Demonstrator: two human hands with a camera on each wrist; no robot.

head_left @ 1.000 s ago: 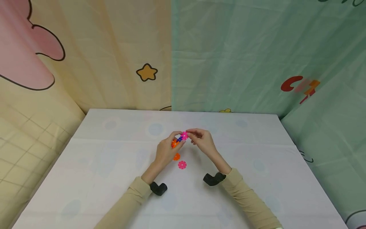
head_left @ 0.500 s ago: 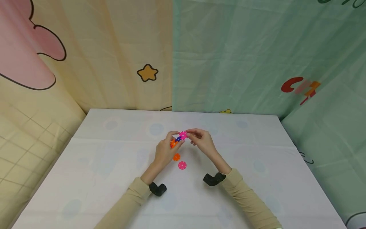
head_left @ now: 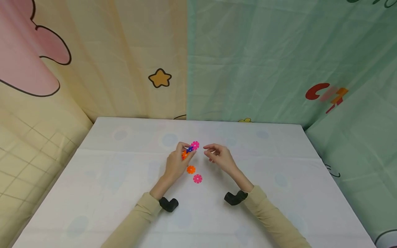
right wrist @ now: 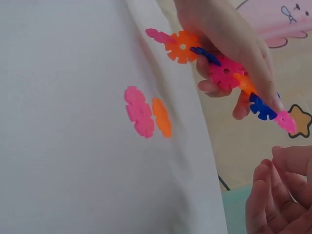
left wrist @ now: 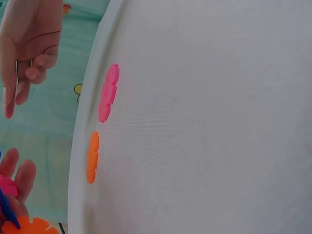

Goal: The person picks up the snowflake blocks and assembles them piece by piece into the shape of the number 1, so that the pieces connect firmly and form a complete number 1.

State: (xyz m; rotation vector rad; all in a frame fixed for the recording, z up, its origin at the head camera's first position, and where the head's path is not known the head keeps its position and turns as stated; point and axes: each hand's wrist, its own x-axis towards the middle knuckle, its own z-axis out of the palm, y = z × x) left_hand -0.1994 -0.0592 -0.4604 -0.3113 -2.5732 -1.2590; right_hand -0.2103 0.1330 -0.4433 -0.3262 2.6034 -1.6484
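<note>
In the right wrist view, my left hand (right wrist: 234, 29) grips a chain of interlocking snowflake discs (right wrist: 225, 72), with pink, orange and dark blue pieces slotted edge to edge. A bright pink disc (head_left: 195, 145) sits at the chain's far end, past the thumb and fingertips. The fingers cover part of the chain's middle. My right hand (head_left: 221, 159) is just right of that end disc, apart from it, fingers loosely bent and holding nothing. Below the hands, an orange disc (head_left: 191, 169) lies on the table beside a loose pink disc (head_left: 197, 178).
The white table (head_left: 124, 206) carries a pale, faintly spotted cover. Behind its far edge hang a cream curtain (head_left: 139, 41) and a green curtain (head_left: 248, 51). Each wrist bears a black mount, the left mount (head_left: 169, 204) and the right mount (head_left: 235, 198).
My right hand has let go of the pink end disc and drawn back slightly. The left hand has moved a little left with the chain. Both loose discs stay put.
</note>
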